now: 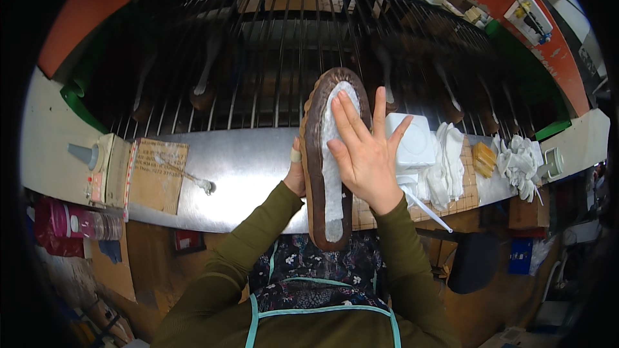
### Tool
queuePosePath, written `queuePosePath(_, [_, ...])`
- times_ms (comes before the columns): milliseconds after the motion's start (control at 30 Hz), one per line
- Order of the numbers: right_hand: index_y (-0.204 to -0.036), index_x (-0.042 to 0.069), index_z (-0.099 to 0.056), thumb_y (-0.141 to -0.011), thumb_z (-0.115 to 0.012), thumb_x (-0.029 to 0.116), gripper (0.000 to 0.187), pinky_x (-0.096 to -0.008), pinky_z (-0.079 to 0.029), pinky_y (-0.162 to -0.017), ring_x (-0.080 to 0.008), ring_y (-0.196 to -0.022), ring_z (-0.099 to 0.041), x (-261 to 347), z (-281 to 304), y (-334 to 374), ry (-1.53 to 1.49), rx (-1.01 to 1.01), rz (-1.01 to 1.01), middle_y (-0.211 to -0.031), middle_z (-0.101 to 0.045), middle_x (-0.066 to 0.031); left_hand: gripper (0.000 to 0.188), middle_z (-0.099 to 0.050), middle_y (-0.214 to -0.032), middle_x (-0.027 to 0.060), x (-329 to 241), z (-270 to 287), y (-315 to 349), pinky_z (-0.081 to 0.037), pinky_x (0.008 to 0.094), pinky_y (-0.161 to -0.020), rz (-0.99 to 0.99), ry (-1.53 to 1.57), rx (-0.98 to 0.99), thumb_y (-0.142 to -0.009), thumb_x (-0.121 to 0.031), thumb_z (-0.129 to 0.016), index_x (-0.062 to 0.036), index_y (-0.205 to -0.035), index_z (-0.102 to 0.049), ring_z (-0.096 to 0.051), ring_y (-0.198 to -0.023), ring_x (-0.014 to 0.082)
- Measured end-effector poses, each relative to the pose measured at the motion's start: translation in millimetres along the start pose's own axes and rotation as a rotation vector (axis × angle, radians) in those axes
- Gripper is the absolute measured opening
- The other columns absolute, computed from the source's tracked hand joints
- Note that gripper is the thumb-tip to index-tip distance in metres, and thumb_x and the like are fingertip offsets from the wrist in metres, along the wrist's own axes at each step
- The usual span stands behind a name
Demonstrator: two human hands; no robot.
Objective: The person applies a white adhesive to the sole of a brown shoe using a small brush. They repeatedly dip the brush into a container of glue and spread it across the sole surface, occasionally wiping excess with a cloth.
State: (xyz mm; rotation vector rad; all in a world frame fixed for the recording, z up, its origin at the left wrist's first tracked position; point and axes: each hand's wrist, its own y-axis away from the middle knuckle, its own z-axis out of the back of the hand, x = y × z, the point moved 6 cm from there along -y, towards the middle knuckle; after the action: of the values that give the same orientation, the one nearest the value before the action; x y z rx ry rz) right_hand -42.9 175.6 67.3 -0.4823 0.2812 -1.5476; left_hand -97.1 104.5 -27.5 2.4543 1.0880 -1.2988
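A brown shoe upper stretched on its form is held bottom up in front of me, toe pointing away. Along its underside runs a pale grey-white filler strip. At the shoe's left edge my left hand is closed around the side; a band wraps its thumb, and its other fingers are hidden beneath. My right hand lies over the bottom with fingers spread. Two of its fingertips touch the white strip near the toe.
Beyond the metal counter runs a dark rack of metal rods with several shoes on it. To the right are a white container, white gloves and a yellow block. Left lies cardboard with a white-tipped stick.
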Motion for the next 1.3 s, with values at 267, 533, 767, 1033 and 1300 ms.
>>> queuePosePath(267, [-0.143,0.019,-0.040,-0.093,-0.043,0.049,0.058,-0.0758,0.011,-0.098,-0.0387,-0.144,-0.009,15,4,29,-0.030,0.106,0.144,-0.151,-0.032,0.0040,0.093,-0.027,-0.151,0.0090,18,13,4,-0.027,0.0398,-0.114,0.048,0.153,-0.041,-0.081,-0.080,-0.033,-0.0171,-0.149,-0.021,-0.029,-0.139,0.0229])
queuePosePath(533, [-0.140,0.011,-0.043,-0.093,-0.047,0.047,0.060,-0.0778,0.009,-0.096,-0.0364,-0.142,-0.017,0,8,17,0.104,0.054,0.022,-0.147,-0.040,-0.0005,0.098,-0.033,-0.148,0.0100,19,12,7,-0.031,0.0384,-0.112,0.066,0.157,-0.036,-0.079,-0.082,-0.034,-0.0127,-0.148,-0.024,-0.036,-0.135,0.0235])
queuePosePath(767, [-0.128,0.008,-0.055,-0.091,-0.054,0.026,0.042,-0.0620,-0.009,-0.110,-0.0373,-0.135,-0.033,-38,25,126,-0.020,-0.072,-0.351,-0.130,-0.056,-0.0086,0.091,-0.040,-0.144,0.0123,39,23,15,-0.036,0.0387,-0.109,0.251,0.369,-0.141,-0.084,-0.077,-0.034,-0.0107,-0.146,-0.029,-0.044,-0.128,0.0251])
queuePosePath(1033, [-0.112,0.010,-0.061,-0.088,-0.060,0.025,0.028,-0.0553,-0.024,-0.104,-0.0276,-0.099,-0.053,-91,10,178,0.264,0.110,-0.539,-0.098,-0.061,-0.0075,0.089,-0.052,-0.130,0.0092,51,7,54,-0.046,0.0339,-0.096,0.368,0.449,-0.240,-0.084,-0.079,-0.030,-0.0111,-0.142,-0.037,-0.055,-0.113,0.0199])
queuePosePath(1300, [-0.091,0.015,-0.066,-0.085,-0.065,0.018,0.008,-0.0358,-0.028,-0.075,-0.0185,-0.076,-0.052,-104,38,188,0.309,-0.080,-0.465,-0.081,-0.060,-0.0008,0.087,-0.050,-0.133,0.0096,53,6,72,-0.047,0.0331,-0.094,0.167,0.639,-0.217,-0.085,-0.076,-0.033,-0.0102,-0.141,-0.038,-0.054,-0.113,0.0205])
